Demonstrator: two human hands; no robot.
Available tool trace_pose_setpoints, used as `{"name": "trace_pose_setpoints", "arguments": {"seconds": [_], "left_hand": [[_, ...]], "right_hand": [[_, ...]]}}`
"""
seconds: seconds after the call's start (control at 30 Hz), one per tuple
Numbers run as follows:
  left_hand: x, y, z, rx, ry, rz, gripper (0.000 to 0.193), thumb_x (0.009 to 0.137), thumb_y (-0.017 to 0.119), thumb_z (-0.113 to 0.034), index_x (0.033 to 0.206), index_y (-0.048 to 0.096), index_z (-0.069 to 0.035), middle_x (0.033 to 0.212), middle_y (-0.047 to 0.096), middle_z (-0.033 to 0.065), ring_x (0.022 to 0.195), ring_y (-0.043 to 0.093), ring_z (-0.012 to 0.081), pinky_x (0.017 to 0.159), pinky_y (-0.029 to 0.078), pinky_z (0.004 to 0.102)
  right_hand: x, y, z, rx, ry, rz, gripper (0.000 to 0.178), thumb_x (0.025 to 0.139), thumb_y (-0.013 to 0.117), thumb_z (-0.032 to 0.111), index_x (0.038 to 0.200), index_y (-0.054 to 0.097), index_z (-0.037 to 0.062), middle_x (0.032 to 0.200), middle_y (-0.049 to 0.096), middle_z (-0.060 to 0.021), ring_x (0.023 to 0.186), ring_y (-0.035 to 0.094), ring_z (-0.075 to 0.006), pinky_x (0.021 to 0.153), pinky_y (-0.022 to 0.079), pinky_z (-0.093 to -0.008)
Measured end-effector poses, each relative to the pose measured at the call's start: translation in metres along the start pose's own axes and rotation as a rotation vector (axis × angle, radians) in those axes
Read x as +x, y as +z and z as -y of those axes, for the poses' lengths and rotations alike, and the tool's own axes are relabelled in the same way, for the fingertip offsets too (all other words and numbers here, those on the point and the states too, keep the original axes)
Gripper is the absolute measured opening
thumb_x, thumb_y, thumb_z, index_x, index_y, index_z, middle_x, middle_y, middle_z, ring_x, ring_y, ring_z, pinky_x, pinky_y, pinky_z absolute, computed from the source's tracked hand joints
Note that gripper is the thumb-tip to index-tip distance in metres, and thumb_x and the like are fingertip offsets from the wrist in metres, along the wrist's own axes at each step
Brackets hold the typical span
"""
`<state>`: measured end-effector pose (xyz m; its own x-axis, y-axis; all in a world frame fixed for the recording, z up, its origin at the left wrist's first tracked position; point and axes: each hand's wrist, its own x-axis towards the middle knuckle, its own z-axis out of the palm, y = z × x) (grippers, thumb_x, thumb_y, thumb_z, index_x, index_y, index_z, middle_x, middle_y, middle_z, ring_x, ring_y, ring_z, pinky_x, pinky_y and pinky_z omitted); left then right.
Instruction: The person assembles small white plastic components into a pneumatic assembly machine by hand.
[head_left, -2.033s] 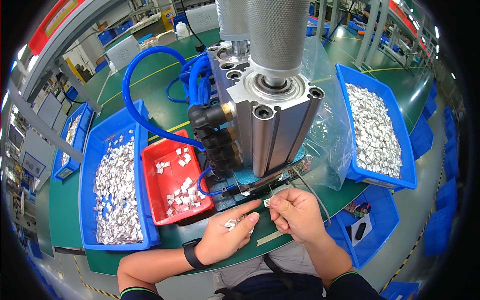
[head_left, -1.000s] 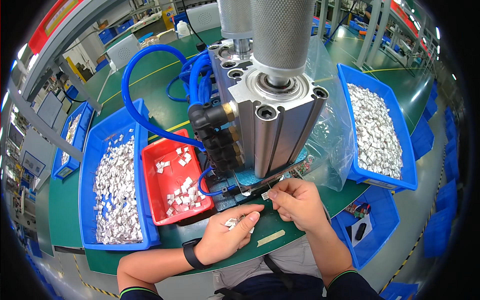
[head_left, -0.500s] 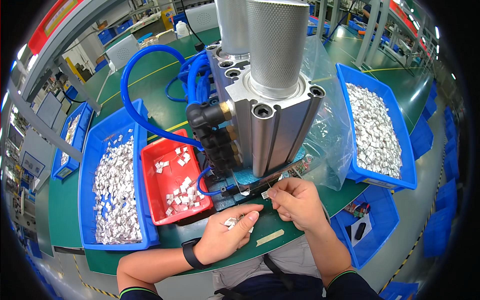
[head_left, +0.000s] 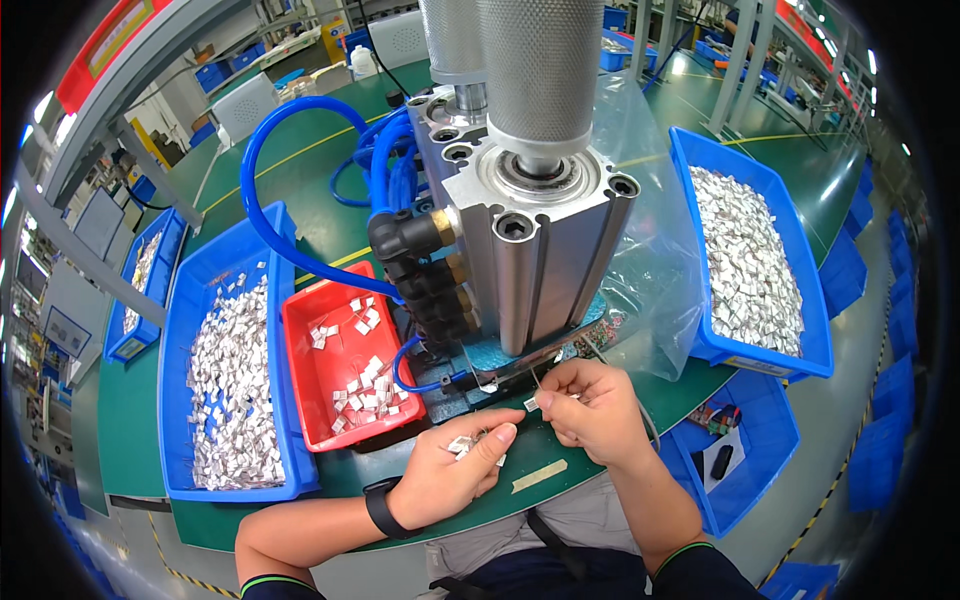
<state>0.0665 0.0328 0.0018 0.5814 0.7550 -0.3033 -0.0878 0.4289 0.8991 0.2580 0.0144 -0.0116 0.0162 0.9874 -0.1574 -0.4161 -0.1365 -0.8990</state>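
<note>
Two hands are up close at the front of the press. Right hand [head_left: 592, 410] has its thumb and fingertips pinched shut on one small silver metal piece [head_left: 531, 402], holding it right at the foot of the pneumatic press [head_left: 535, 240], just under the front edge of its teal base plate [head_left: 520, 356]. Left hand [head_left: 452, 477] sits a bit lower and to the left, fingers curled closed around a little bunch of the same silver pieces [head_left: 462, 444], thumb stretched out toward the right hand. There's a black watch band on that wrist.

Just below the hands a strip of tan tape [head_left: 540, 475] is stuck on the green table [head_left: 140, 420]. Left of the press is a red tray [head_left: 345, 365] with a thin scatter of the pieces, and touching its left side is a bigger blue bin [head_left: 235, 380] piled with loads of them. Right of the press there's another blue bin, the right bin [head_left: 750, 260], heaped full too, with a clear plastic bag [head_left: 650, 250] draped between it and the press. Blue air hoses [head_left: 300, 190] loop off the left side of the cylinder block down to black fittings.
</note>
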Motion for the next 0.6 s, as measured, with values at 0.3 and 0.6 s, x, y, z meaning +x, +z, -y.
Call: {"name": "trace_pose_setpoints", "arguments": {"seconds": [0.3, 0.6], "left_hand": [[0.000, 0.000, -0.002, 0.029, -0.016, 0.022, 0.032, 0.094, 0.054, -0.019, 0.120, 0.054, 0.000, 0.069, 0.048, -0.0023, 0.052, 0.041, 0.0038, 0.044, 0.031, 0.0203], [0.001, -0.004, 0.002, 0.140, 0.039, 0.061, 0.025, 0.090, 0.057, -0.010, 0.112, 0.057, 0.000, 0.075, 0.055, -0.0005, 0.063, 0.049, 0.0048, 0.055, 0.040, 0.0202]], "right_hand": [[-0.004, -0.001, 0.011, 0.372, 0.189, 0.098, 0.005, 0.082, 0.057, -0.003, 0.087, 0.054, -0.0028, 0.069, 0.058, -0.0114, 0.044, 0.046, -0.0076, 0.036, 0.029, -0.0189], [-0.017, 0.033, 0.015, -0.364, -0.135, 0.210, 0.023, 0.080, 0.068, 0.004, 0.102, 0.063, -0.0020, 0.067, 0.057, 0.0016, 0.054, 0.050, -0.0042, 0.047, 0.038, -0.0189]]}}
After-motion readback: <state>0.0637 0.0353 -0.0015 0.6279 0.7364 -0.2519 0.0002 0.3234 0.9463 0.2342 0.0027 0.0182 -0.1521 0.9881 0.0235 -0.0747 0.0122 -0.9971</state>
